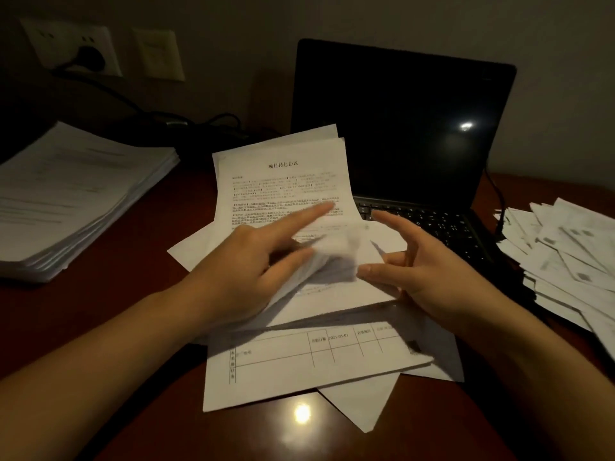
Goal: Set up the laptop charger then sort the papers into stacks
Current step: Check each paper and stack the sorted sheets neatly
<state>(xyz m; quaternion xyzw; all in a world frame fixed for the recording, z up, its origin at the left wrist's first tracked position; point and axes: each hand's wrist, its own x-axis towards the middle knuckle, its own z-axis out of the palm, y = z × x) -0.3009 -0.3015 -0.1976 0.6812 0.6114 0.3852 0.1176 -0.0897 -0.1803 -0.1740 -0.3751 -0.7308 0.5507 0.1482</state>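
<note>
Loose papers (316, 361) lie in a messy pile in front of me on the dark wooden desk (133, 311). A printed text sheet (283, 184) leans up at the pile's far side. My left hand (246, 271) has its index finger stretched out while its other fingers hold a blurred, lifted sheet (332, 254). My right hand (429, 274) hovers beside that sheet with spread fingers, its thumb at the paper's edge. The open laptop (399, 128) stands behind with a dark screen. The charger plug (90, 56) sits in the wall socket, and its cable (139, 108) runs along the desk.
A tall neat stack of sheets (76, 194) sits at the left. A spread heap of small slips (565, 257) covers the right edge of the desk. A thin black cable (497, 194) hangs by the laptop's right side. A second wall plate (159, 54) is next to the socket.
</note>
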